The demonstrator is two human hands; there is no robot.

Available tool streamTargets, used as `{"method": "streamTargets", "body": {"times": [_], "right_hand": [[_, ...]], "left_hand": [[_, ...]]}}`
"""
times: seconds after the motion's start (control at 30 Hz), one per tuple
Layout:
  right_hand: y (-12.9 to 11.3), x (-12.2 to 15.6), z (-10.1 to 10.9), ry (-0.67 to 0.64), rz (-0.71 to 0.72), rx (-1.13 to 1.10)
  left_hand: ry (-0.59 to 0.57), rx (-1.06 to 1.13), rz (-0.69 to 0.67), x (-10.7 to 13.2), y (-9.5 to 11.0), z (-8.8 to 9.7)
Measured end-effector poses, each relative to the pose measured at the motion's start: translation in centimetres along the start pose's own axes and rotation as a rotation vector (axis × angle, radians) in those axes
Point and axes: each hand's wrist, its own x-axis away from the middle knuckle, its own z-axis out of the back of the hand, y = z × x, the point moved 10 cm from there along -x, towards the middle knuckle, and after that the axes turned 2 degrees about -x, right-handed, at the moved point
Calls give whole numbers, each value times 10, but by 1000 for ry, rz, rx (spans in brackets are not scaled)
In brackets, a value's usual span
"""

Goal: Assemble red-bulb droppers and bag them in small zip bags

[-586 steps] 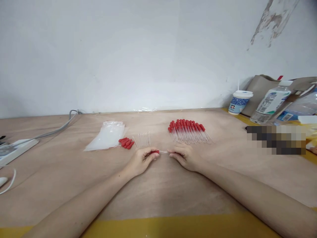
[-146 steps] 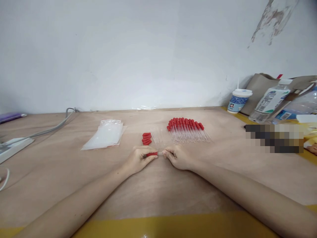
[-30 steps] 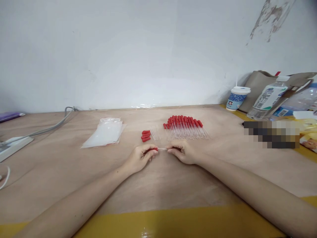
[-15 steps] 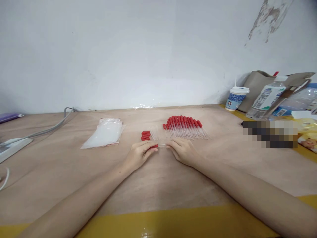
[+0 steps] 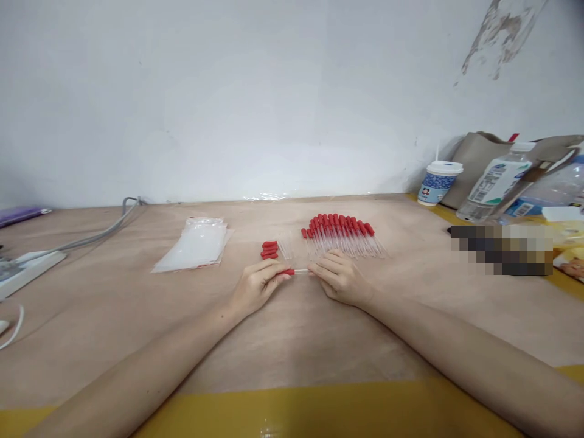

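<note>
My left hand (image 5: 261,285) is closed around a red rubber bulb (image 5: 287,272), with fingers and thumb pinching it. A thin clear glass tube (image 5: 301,271) runs from the bulb's mouth into my right hand (image 5: 338,277), whose fingertips are closed on it. Bulb and tube are in line, lying level just above the table; whether the tube's end is inside the bulb cannot be told. Beyond my left hand lie several loose red bulbs (image 5: 269,249), with several bare glass tubes (image 5: 285,246) beside them. Past my right hand is a fanned row of droppers (image 5: 340,234) with red bulbs.
A stack of clear plastic bags (image 5: 194,244) lies left of centre. A power strip (image 5: 34,274) with a grey cable (image 5: 98,233) is at far left. At the right stand a paper cup (image 5: 438,182), a plastic bottle (image 5: 497,182) and a grey bag (image 5: 469,164). A wall closes the back.
The view has shifted slightly. My hands stay on the bulb and tube, and the fingers of my right hand have curled a little more.
</note>
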Motion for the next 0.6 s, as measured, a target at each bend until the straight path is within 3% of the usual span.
{"method": "streamTargets", "body": {"times": [0.6], "right_hand": [[-4,-3,-5,28,-17,-89]], "left_hand": [[-39,7,-25,1,3,-6]]}}
